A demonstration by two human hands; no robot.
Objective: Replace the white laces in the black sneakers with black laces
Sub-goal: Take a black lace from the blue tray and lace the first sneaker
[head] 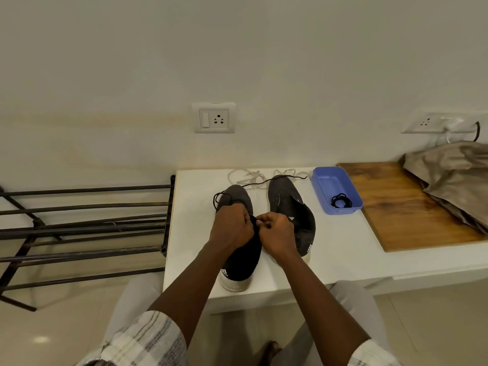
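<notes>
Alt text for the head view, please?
The left hand and right hand pinch a thin black lace over the left black sneaker, beside the right black sneaker, on a white table. Loose white laces lie behind; a blue plastic tray holds a coiled black lace.

Sneakers (284,196): matt black cloth, ribbed off-white soles. White laces (248,177): flat woven cloth. Black laces (341,200): thin matt cord. Tray (317,186): smooth blue plastic, slight sheen. Counter (192,207): smooth white, matt. Board (396,207): grained brown wood, satin. Rack (79,207): dark metal bars, dull. Bag (454,165): creased cloth, faint sheen. Floor (39,339): glossy pale tile.
</notes>
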